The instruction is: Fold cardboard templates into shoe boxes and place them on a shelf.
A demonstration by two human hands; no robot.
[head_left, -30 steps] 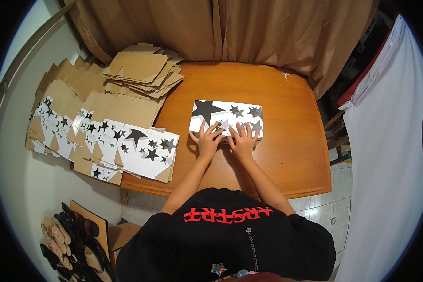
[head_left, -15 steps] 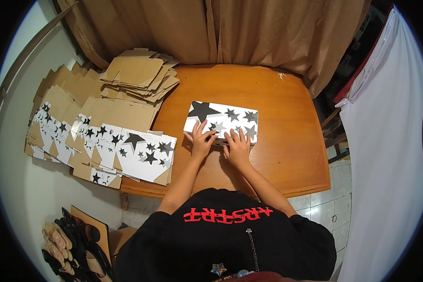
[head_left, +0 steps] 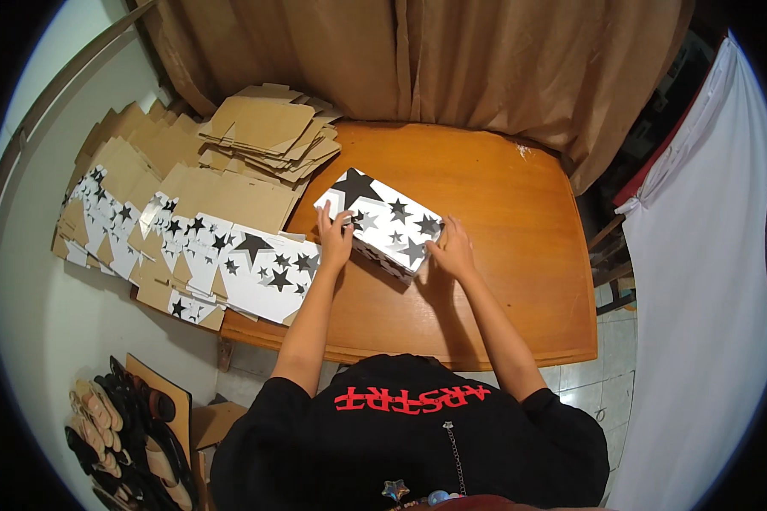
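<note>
A white cardboard box (head_left: 379,218) printed with black and grey stars sits closed and turned at a slant, its right end swung toward me. My left hand (head_left: 336,240) grips the left part of its near long side, fingers bent over the upper edge. At the right end, my right hand (head_left: 453,250) holds the corner, with thumb and fingers against that end. Parts of the fingertips are hidden behind the box's edges. Whether its underside touches the table, I cannot tell.
Flat star-printed cardboard blanks (head_left: 268,272) overlap on the left of the wooden table (head_left: 520,255). Behind them is a stack of plain brown cardboard pieces (head_left: 260,128). Brown curtains (head_left: 486,68) hang at the back, a white cloth (head_left: 699,255) on the right. Shoes (head_left: 128,434) stand lower left.
The box has turned clockwise and shifted left. My right hand has moved from its near edge to its right end; my left hand has moved left along with it.
</note>
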